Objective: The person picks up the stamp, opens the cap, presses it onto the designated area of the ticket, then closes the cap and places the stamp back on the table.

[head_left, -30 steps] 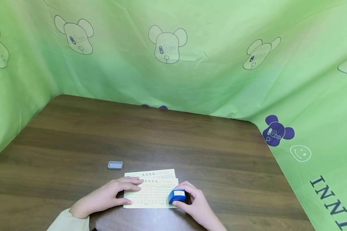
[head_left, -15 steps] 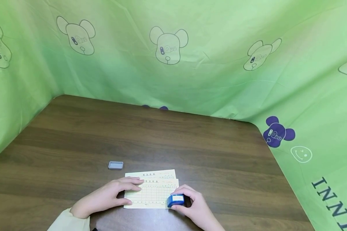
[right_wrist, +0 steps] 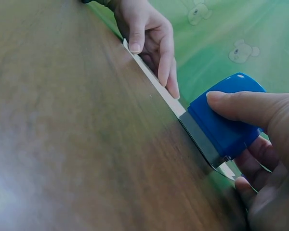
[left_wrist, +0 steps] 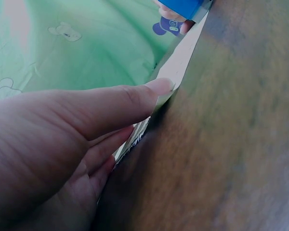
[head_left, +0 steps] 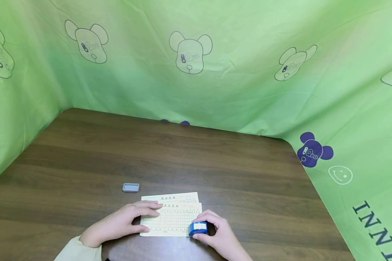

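My right hand [head_left: 220, 232] grips a blue self-inking stamp [head_left: 198, 228] between thumb and fingers. The stamp stands on the lower right corner of a pale yellow printed form [head_left: 168, 219]. In the right wrist view its grey base [right_wrist: 202, 139] is down at the paper, with the thumb on the blue body. My left hand [head_left: 129, 218] rests on the form's left side, fingers extended and spread over the sheet. In the left wrist view the left thumb [left_wrist: 130, 98] lies on the paper's near edge. A second form [head_left: 192, 197] shows from under the first, slightly askew.
A small grey rectangular cap [head_left: 130, 187] lies on the brown wooden table [head_left: 183, 156], beyond the left hand. Green cloth [head_left: 134, 83] with bear heads printed on it hangs around the table's back and sides.
The right hand has brought the stamp slightly nearer and to the left, onto the form's lower right corner. The left hand has stayed in place on the paper.
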Demonstrator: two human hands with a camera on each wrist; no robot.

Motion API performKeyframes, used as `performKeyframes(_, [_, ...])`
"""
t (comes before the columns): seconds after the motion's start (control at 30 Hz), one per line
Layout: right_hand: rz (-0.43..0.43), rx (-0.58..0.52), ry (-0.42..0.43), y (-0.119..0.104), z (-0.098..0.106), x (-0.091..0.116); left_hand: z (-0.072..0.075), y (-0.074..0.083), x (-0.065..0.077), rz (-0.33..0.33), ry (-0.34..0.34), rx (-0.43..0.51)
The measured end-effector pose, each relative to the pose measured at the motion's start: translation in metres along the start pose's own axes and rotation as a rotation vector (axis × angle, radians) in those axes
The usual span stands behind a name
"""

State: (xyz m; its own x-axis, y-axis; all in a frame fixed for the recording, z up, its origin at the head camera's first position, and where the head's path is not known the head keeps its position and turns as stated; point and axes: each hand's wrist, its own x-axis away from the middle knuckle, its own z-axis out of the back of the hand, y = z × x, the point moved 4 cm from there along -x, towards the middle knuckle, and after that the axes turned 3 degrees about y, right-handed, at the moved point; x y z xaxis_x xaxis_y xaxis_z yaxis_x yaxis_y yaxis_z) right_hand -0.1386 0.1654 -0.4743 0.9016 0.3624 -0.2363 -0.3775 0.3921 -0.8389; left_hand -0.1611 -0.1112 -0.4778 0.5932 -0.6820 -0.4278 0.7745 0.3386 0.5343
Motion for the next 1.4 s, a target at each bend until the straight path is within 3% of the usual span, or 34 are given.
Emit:
performKeyframes(0.4, [0.066,0.013,-0.003,-0.0019,-0.0001,-0.0006,0.0007,0.0023,-0.0006,0.012,0.0,-0.012])
performKeyframes(1.13, [0.053,0.095,-0.016,-0.0039,0.001,-0.0014,0.0001,0.0022,-0.0008,0.014,-0.009,-0.002])
performKeyframes(1.4, [0.118,0.118,-0.008,-0.0089,0.0017,-0.0023,0.0007,0.0027,-0.0008,0.018,-0.012,0.001])
